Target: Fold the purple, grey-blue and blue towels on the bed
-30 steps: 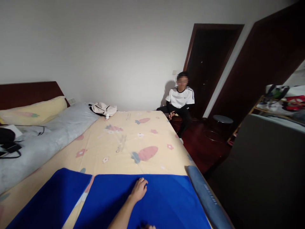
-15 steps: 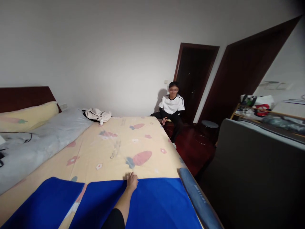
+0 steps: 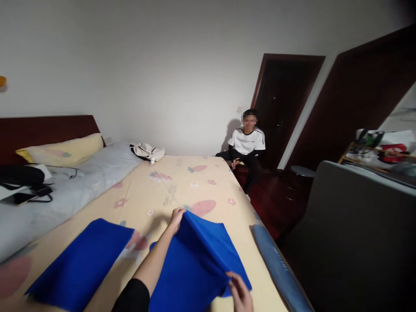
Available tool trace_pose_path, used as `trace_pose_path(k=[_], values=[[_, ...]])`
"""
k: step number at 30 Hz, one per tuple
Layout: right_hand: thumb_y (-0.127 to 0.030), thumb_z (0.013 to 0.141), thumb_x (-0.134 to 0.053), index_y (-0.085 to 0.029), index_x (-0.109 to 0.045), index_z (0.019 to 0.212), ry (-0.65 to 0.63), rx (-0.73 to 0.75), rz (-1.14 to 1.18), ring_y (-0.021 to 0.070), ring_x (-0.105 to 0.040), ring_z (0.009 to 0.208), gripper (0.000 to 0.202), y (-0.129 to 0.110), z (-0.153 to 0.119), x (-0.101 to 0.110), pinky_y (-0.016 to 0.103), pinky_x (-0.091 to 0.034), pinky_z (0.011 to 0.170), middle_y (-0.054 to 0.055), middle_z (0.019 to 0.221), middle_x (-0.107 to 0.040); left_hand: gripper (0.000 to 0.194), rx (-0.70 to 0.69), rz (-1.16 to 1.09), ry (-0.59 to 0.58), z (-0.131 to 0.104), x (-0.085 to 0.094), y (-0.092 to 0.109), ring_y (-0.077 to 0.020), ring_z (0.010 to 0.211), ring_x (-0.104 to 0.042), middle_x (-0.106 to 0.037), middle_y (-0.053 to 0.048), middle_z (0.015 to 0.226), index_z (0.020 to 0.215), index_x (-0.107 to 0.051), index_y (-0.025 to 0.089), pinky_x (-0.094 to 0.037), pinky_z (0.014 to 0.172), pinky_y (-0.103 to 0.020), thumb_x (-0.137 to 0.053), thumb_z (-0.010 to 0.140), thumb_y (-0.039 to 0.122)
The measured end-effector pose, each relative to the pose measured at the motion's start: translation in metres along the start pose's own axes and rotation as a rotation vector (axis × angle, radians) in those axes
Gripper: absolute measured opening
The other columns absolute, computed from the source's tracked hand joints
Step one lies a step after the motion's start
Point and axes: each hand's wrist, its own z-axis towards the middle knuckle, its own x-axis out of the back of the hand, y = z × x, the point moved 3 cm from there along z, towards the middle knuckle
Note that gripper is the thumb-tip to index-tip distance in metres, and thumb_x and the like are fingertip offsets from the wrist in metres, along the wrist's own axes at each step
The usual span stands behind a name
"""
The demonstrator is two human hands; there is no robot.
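Observation:
My left hand [image 3: 176, 219] pinches the far edge of a blue cloth [image 3: 191, 264] and lifts it off the bed. Closer to me, my right hand [image 3: 240, 292] grips the same cloth near its right side, thumb and fingers closed on the fabric. Between the two hands the cloth is raised and creased, with one far corner hanging toward the right. To the left, a second blue cloth piece [image 3: 81, 266] lies flat on the patterned bed sheet [image 3: 182, 182], apart from the held one.
A rolled blue-grey bundle [image 3: 279, 266] lies along the bed's right edge. Pillow [image 3: 65, 149], grey quilt [image 3: 107, 173], phone [image 3: 24, 198] and white bag [image 3: 147, 151] are on the bed. A person [image 3: 247, 141] sits beyond it. A dark panel [image 3: 354, 234] stands at right.
My left hand has lifted the cloth's far edge from where it lay flat. My right hand has come into view holding its right side. The view has turned slightly left.

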Motion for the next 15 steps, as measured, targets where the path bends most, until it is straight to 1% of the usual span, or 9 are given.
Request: trace_pose_path(k=[2,3,5,6,8,11,13,15], values=[[-0.06,0.082,-0.052,-0.02,-0.074,0.091,0.14,-0.166,0.304,0.0283,-0.068,0.097,0.047,-0.02,0.022,0.017,0.036,-0.056,0.079,0.009,0.1,-0.075,0.033,-0.036,-0.141,0.043,-0.011,0.031,0.014,-0.0188,0.093,-0.063,-0.066,-0.005,0.107,0.107,-0.063,0.016,-0.054,0.081,-0.037,-0.06,0.089,0.043],[-0.06,0.078,-0.057,-0.019,-0.074,0.089,0.172,-0.217,0.412,0.0284,-0.068,0.097,0.045,-0.032,0.035,0.024,0.036,-0.056,0.081,0.009,0.099,-0.075,0.032,-0.055,-0.207,0.06,-0.018,0.045,0.021,-0.0174,0.087,-0.064,-0.068,-0.004,0.098,0.098,-0.065,0.015,-0.053,0.078,-0.034,-0.061,0.086,0.045],[-0.058,0.071,-0.068,-0.019,-0.074,0.087,0.196,-0.254,0.497,0.0271,-0.067,0.093,0.042,-0.058,0.062,0.036,0.037,-0.054,0.084,0.009,0.096,-0.075,0.034,-0.097,-0.325,0.083,-0.035,0.072,0.037,-0.0152,0.076,-0.063,-0.067,-0.002,0.081,0.081,-0.066,0.016,-0.049,0.071,-0.028,-0.067,0.079,0.049],[-0.057,0.068,-0.071,-0.019,-0.075,0.085,0.215,-0.257,0.514,0.0266,-0.067,0.091,0.042,-0.069,0.075,0.042,0.038,-0.054,0.084,0.008,0.093,-0.076,0.035,-0.118,-0.377,0.091,-0.044,0.084,0.045,-0.0143,0.072,-0.062,-0.067,-0.001,0.075,0.076,-0.066,0.016,-0.047,0.069,-0.026,-0.07,0.074,0.05],[-0.054,0.063,-0.076,-0.019,-0.075,0.084,0.262,-0.249,0.543,0.0261,-0.067,0.089,0.042,-0.085,0.097,0.05,0.039,-0.053,0.085,0.008,0.089,-0.076,0.035,-0.154,-0.464,0.107,-0.064,0.104,0.062,-0.0125,0.068,-0.06,-0.066,0.0,0.07,0.072,-0.066,0.017,-0.044,0.066,-0.024,-0.075,0.067,0.05],[-0.05,0.059,-0.08,-0.019,-0.074,0.087,0.32,-0.236,0.616,0.0246,-0.066,0.091,0.042,-0.098,0.124,0.057,0.039,-0.052,0.085,0.008,0.092,-0.075,0.034,-0.189,-0.561,0.152,-0.092,0.125,0.084,-0.0103,0.064,-0.058,-0.065,0.002,0.068,0.074,-0.067,0.018,-0.041,0.064,-0.023,-0.079,0.062,0.048],[-0.047,0.057,-0.083,-0.019,-0.073,0.088,0.332,-0.228,0.66,0.0225,-0.066,0.087,0.043,-0.104,0.137,0.058,0.037,-0.053,0.081,0.007,0.091,-0.074,0.036,-0.201,-0.607,0.189,-0.108,0.134,0.095,-0.0095,0.063,-0.057,-0.065,0.003,0.068,0.076,-0.066,0.018,-0.041,0.063,-0.023,-0.08,0.061,0.047],[-0.046,0.053,-0.085,-0.019,-0.072,0.086,0.347,-0.223,0.695,0.0196,-0.065,0.08,0.044,-0.111,0.148,0.06,0.034,-0.053,0.075,0.004,0.085,-0.073,0.037,-0.209,-0.639,0.224,-0.122,0.139,0.103,-0.0089,0.061,-0.056,-0.064,0.003,0.067,0.077,-0.066,0.018,-0.041,0.062,-0.022,-0.082,0.059,0.048]])
